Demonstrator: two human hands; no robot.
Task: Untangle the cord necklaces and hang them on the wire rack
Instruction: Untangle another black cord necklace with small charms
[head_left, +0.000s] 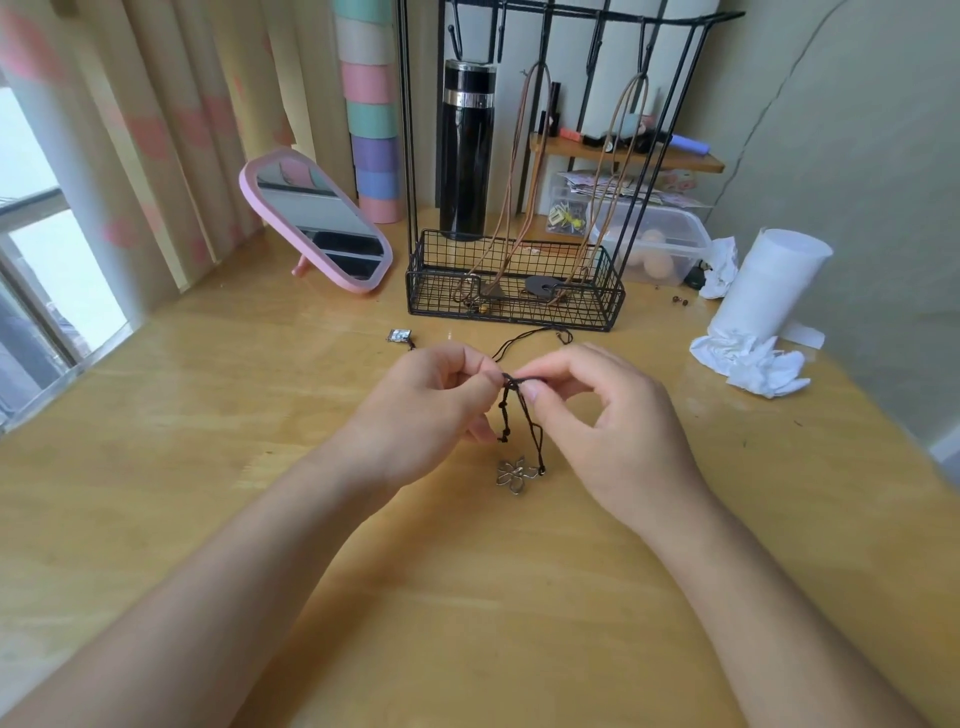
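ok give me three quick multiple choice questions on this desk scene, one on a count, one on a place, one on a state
1. How many tan cord necklaces hang on the black wire rack?
A) one B) two C) four

2. Where is the silver flower-shaped pendant?
A) in the rack's basket B) just below the left hand and right hand C) on a rack hook

3. What are the hands doing to the black cord?
A) pinching it B) pressing it flat C) nothing, it lies free

Answers:
1 B, two tan loops hang from separate hooks.
2 B, it hangs at the cord's lower end, under the fingers.
3 A, fingertips of both hands meet on its knotted top.
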